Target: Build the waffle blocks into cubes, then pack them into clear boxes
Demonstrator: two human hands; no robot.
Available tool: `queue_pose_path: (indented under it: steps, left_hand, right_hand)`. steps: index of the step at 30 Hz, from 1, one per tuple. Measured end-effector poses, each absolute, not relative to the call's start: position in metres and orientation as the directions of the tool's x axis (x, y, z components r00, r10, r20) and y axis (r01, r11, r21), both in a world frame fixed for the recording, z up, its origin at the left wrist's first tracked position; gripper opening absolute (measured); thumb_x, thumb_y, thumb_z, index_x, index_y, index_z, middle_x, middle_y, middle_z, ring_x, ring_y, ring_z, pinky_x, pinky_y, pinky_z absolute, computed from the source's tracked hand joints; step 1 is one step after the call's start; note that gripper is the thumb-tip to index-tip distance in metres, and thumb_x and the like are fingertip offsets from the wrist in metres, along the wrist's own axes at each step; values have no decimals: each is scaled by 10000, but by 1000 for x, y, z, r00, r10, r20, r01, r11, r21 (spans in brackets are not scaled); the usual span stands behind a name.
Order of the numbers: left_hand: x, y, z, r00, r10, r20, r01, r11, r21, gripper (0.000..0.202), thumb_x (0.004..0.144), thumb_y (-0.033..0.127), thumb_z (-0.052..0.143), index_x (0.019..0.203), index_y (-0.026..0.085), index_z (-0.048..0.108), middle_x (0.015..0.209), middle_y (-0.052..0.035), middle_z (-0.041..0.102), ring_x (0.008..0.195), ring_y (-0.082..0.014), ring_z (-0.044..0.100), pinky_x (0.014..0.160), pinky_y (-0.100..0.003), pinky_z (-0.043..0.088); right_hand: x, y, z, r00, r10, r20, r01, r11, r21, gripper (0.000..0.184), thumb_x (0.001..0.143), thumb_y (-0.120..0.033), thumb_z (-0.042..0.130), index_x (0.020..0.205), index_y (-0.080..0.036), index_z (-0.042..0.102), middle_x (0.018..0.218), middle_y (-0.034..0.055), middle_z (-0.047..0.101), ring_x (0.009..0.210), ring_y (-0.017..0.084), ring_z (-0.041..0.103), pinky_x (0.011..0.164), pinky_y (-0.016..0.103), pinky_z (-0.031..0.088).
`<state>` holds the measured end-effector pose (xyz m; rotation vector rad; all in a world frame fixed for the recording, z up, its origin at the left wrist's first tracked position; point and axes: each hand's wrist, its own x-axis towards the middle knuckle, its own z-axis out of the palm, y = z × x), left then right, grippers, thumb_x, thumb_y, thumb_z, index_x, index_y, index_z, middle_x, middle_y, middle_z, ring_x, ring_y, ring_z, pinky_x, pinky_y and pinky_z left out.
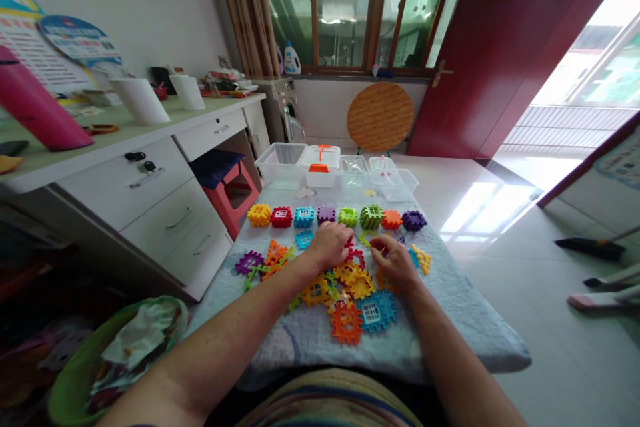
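Over the middle of the cloth-covered table, my left hand [330, 245] is closed with its fingers curled down. A red toothed plastic piece [355, 257] lies just beside its fingertips. My right hand [394, 259] has thumb and forefinger bent towards each other, close to a lime-green piece [367, 239]; what they hold is too small to tell. Loose building panels surround both hands, among them a purple one [249, 262], an orange one [346, 323] and a blue one with a white window [377, 311]. Behind them stands a row of assembled cubes, including a yellow cube [259, 215] and a dark purple cube [414, 220].
Clear plastic bins [281, 163] and a lidded box with orange clips [320, 170] stand at the table's far end. A pink stool [233, 197] and desk [150, 187] are to the left. A green basket [75, 363] sits at the lower left.
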<state>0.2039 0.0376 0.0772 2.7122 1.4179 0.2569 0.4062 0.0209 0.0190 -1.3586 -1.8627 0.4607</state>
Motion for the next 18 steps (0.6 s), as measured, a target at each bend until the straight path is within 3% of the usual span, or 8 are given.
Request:
queue_pose_path:
  steps: [4,8,12,18]
  left_hand:
    - [196,38,77,558,830,10,809,-546,218,218,765,365,643,909,201,643,908,-50,664,874,-219,609,816,-327,433]
    - [187,43,77,574,818,-42,792,-541,281,397,694,459,698,992,200,651,1023,-66,648,956,-233,594,840,-315,440]
    - [182,55,73,611,778,-143,774,-551,311,514,646,405,728,1110,211,621,1107,-63,646,1029,-246,581,884,-317,442]
    - [185,66,75,613,755,-233,778,-528,341,548,618,326,732,1137,192,615,1108,-54,664,950,-220,617,816,-277,465]
  right_hand:
    - [407,21,19,-125,913,387,637,373,-675,175,769,-255,532,843,-178,671,768,36,686,669,156,596,678,284,477]
    - [407,21,20,-112,914,390,635,367,-679,171,771,-261,534,836,-180,669,765,34,686,658,151,591,661,274,471]
    - [407,19,22,-103,918,382,645,354,-677,166,767,-260,527,820,-186,666,733,28,679,635,147,585,641,269,467]
    - [407,20,20,-99,917,386,648,353,-674,156,763,-260,528,800,-193,664,702,20,668,622,146,576,632,267,465]
